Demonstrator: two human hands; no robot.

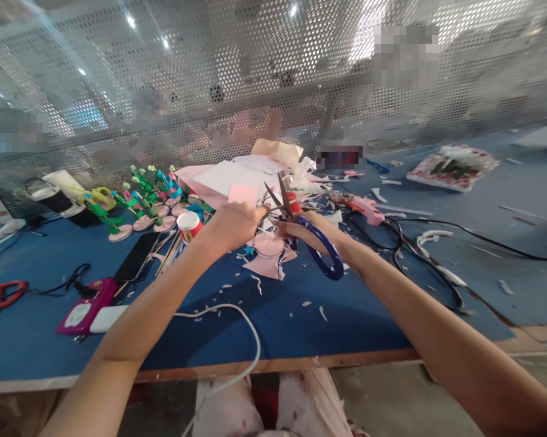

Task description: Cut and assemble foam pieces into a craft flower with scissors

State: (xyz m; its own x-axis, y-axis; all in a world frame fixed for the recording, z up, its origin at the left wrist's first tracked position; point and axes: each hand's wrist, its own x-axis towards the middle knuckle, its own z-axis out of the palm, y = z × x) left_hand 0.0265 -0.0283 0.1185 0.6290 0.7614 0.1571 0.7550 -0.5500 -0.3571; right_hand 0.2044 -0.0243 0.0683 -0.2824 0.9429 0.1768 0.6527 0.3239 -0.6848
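My right hand grips blue-handled scissors, blades parted and pointing up and away. My left hand is closed in a pinch, holding a small piece of white paper at the blades. Both hands hover over pink paper pieces lying on the blue table. White scraps are scattered around them.
A row of small paper flowers on round bases stands at the left, with a red-and-white glue pot beside it. A phone, a pink device, a white cable, black cables and a perforated metal screen surround the area.
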